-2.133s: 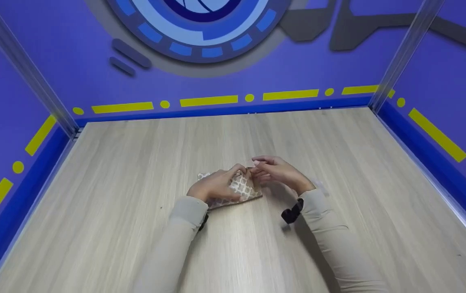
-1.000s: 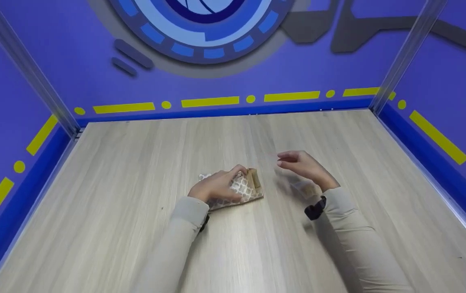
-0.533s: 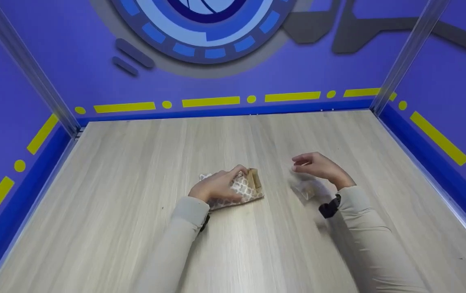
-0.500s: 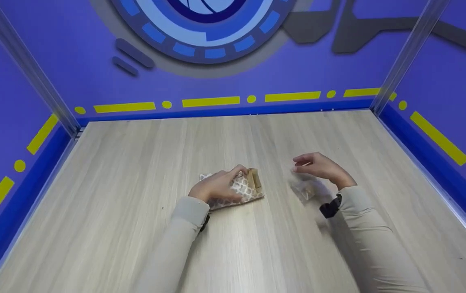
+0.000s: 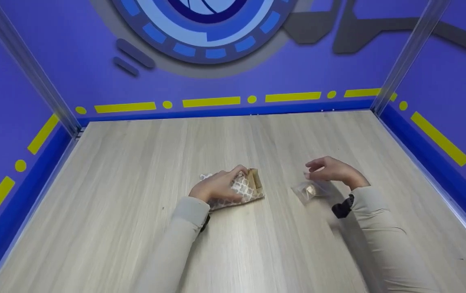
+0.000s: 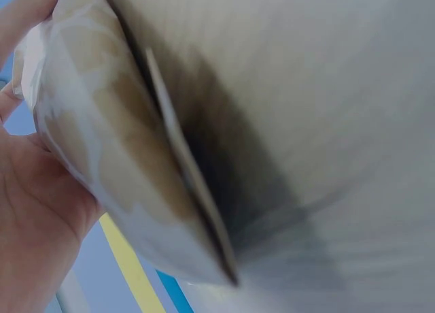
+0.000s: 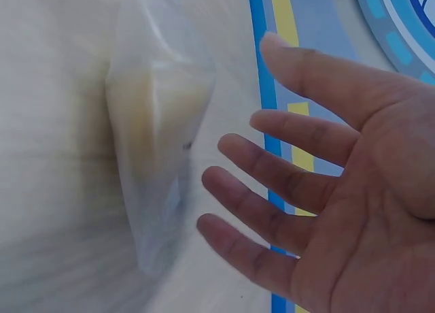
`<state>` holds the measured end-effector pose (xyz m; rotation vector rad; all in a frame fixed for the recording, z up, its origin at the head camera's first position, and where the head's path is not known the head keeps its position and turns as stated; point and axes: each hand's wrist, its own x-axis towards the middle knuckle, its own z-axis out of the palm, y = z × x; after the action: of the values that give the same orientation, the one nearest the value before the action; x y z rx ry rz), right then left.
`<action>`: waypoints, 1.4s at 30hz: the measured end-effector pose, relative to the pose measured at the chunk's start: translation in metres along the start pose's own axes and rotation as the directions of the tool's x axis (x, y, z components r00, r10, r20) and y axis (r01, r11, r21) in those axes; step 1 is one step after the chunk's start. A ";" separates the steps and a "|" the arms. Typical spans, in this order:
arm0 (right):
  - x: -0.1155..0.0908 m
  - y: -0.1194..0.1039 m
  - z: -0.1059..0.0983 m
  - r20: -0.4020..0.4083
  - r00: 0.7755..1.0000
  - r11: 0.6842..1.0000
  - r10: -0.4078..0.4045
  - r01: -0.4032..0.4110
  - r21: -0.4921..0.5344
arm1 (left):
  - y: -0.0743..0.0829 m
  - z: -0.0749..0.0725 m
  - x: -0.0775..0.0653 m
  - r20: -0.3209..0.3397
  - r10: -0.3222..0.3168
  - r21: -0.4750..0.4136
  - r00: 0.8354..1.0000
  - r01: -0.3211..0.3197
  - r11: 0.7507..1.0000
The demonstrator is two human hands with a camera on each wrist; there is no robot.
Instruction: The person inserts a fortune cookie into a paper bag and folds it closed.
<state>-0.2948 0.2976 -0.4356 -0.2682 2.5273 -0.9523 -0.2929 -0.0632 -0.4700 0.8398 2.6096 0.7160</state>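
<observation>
My left hand (image 5: 216, 186) grips a small paper bag (image 5: 242, 185) with a white-and-tan lattice pattern, thumb and fingers spread across it. The bag lies tilted on the table, its brown mouth (image 5: 255, 179) facing right and gaping. In the left wrist view the bag (image 6: 115, 122) bulges beside the palm. To the right, a clear plastic bag (image 5: 308, 191) with a small pale-tan thing inside lies on the table. My right hand (image 5: 332, 170) hovers just beyond it, with nothing held. The right wrist view shows its fingers (image 7: 272, 184) spread apart beside the clear bag (image 7: 160, 122).
The light wood-grain table (image 5: 176, 150) meets a blue back wall (image 5: 233, 81) with yellow markings. Side walls and metal posts (image 5: 403, 61) stand at both back corners. A dark wrist strap (image 5: 342, 207) hangs below the right wrist.
My right hand has left the paper bag's mouth and moved right, over to the clear plastic bag. The mouth now shows. My left hand keeps its hold in the same place.
</observation>
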 end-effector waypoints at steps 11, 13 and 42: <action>-0.008 0.002 -0.002 0.058 0.995 0.995 0.084 -0.081 -0.058 | 0.001 -0.001 0.001 0.005 -0.006 -0.011 1.000 0.006 1.000; -0.008 0.002 -0.002 0.060 0.994 0.995 0.091 -0.088 -0.051 | 0.001 -0.001 0.001 0.003 -0.008 -0.008 1.000 0.008 1.000; 0.003 0.007 0.007 0.010 0.993 0.991 0.117 -0.116 -0.069 | 0.000 0.001 0.000 -0.008 0.000 -0.006 1.000 0.000 1.000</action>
<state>-0.2943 0.2979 -0.4453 -0.1449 2.5353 -0.8176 -0.2929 -0.0625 -0.4708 0.8372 2.6130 0.7276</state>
